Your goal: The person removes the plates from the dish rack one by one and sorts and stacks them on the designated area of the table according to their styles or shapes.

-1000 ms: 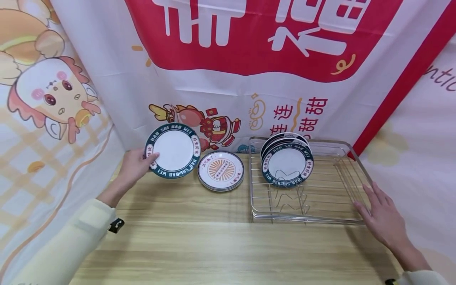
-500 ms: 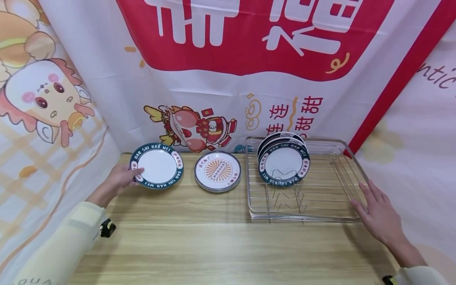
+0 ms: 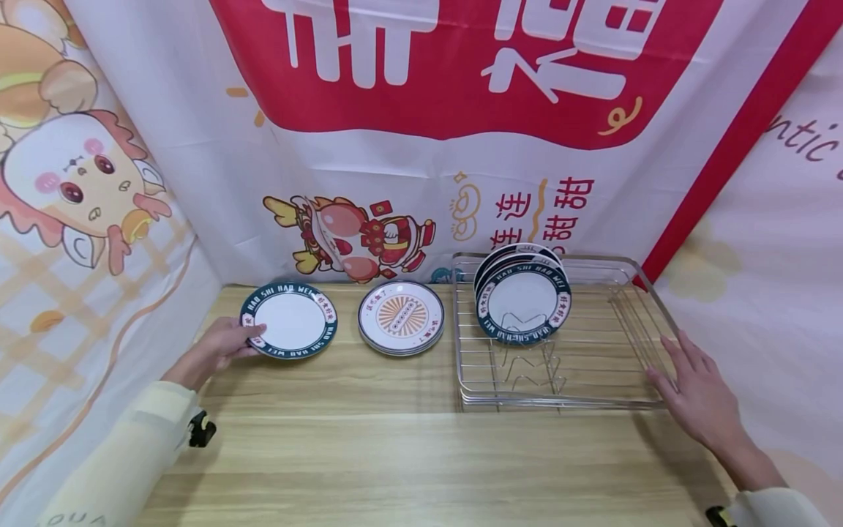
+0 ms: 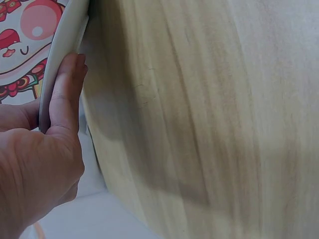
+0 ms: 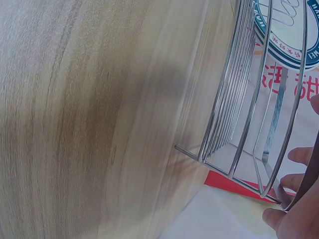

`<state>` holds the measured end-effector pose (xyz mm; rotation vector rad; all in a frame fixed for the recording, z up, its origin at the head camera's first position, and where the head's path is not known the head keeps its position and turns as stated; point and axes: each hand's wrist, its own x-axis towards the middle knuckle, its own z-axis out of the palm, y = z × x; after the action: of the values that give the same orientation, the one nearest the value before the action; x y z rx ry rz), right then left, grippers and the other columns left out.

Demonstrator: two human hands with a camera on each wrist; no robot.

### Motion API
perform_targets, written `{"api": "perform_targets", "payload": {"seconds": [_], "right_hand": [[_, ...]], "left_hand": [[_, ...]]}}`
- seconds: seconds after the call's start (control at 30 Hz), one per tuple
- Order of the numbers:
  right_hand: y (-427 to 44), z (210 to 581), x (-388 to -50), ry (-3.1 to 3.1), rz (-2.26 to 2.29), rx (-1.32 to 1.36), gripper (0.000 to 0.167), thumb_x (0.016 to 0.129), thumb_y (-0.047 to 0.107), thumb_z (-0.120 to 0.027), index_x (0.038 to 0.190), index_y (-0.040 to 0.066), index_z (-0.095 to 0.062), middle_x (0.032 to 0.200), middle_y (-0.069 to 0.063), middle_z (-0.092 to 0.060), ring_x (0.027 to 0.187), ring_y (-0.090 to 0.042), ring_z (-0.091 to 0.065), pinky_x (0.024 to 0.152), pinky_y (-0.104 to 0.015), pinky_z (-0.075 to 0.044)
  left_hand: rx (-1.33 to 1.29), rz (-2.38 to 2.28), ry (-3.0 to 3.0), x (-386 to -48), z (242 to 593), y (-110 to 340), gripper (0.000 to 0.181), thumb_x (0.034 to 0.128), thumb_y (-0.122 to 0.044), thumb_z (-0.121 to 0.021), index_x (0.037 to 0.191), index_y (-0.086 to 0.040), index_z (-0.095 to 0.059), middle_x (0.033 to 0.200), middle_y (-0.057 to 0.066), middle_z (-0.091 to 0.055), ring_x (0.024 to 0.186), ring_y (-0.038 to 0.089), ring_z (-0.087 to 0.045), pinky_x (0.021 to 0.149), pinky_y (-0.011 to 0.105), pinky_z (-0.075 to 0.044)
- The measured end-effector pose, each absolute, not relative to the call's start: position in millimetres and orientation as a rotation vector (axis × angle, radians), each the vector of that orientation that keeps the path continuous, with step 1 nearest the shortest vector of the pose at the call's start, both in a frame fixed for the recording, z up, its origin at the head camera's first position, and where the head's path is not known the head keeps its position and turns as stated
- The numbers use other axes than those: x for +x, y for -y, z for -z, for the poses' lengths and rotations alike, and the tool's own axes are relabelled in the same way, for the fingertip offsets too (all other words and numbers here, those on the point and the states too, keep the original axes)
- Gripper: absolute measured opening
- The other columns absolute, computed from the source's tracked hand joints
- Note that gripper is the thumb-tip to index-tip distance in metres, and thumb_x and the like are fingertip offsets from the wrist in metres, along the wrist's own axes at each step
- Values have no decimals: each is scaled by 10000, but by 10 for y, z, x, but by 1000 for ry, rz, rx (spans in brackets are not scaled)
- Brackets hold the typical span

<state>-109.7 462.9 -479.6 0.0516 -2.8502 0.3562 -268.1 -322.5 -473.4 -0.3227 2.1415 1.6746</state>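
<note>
My left hand [image 3: 227, 340] pinches a white plate with a dark green lettered rim [image 3: 290, 322] by its left edge, thumb on top. In the left wrist view the fingers [image 4: 65, 94] lie under the plate, which is tilted and held just over the table; whether it touches cannot be told. My right hand [image 3: 701, 395] holds the right-hand rim of a wire dish rack [image 3: 593, 402], fingers over the metal. Several dark-rimmed plates [image 3: 523, 304] lean upright in the rack's left part. Between the held plate and the rack lies a stack of white plates with an orange sunburst [image 3: 402, 318].
The wooden table [image 3: 395, 468] stretches in front of the plates and rack. A printed cloth [image 3: 369, 161] hangs behind them, and patterned cloths close off both sides.
The left hand has lowered the green-rimmed plate from a raised, tilted position to the left of the stack, nearer the table. The right hand stays at the rack.
</note>
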Motion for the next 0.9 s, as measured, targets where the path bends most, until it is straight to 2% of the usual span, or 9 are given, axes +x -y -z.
{"api": "perform_targets", "payload": {"seconds": [0.27, 0.47, 0.63, 0.77, 0.9], "right_hand": [[-4632, 4795, -1106, 2867, -356, 38, 710, 1101, 431, -502, 1611, -27, -315, 1710, -310, -168, 1395, -645, -308, 889, -847, -383], [-4637, 4808, -1102, 2861, -362, 43, 702, 1099, 420, -513, 1604, -31, -327, 1711, -306, -174, 1386, -648, -318, 880, -844, -389], [-4649, 4815, -1110, 2851, -368, 43, 696, 1092, 403, -531, 1599, -30, -335, 1711, -303, -179, 1379, -649, -324, 873, -845, -391], [-4648, 4811, -1110, 2848, -373, 45, 692, 1088, 394, -540, 1597, -29, -337, 1707, -307, -184, 1376, -651, -326, 866, -850, -390], [-4641, 4809, -1108, 2852, -369, 43, 695, 1094, 408, -526, 1600, -27, -333, 1709, -305, -183, 1375, -649, -329, 860, -851, -394]], "left_hand": [[-389, -1695, -2116, -2692, 4800, 3201, 428, 1108, -98, -537, 1338, 239, -407, 795, 46, -714, 695, 106, -736, 756, 273, -622], [-413, -1666, -2149, -2667, 4823, 3170, 271, 1094, -108, -577, 1178, 140, -511, 728, 38, -721, 609, 98, -713, 692, 260, -620], [-442, -1678, -2133, -2673, 4858, 3151, 220, 1072, -106, -625, 1085, 101, -549, 715, 66, -735, 621, 144, -755, 708, 280, -622], [-487, -1609, -2153, -2676, 4863, 3134, 247, 1067, -149, -650, 1036, 83, -572, 691, 96, -736, 625, 183, -769, 697, 289, -623], [-513, -1500, -2199, -2665, 4850, 3124, 304, 1066, -202, -663, 1006, 86, -591, 663, 102, -731, 598, 171, -758, 655, 265, -616]]}}
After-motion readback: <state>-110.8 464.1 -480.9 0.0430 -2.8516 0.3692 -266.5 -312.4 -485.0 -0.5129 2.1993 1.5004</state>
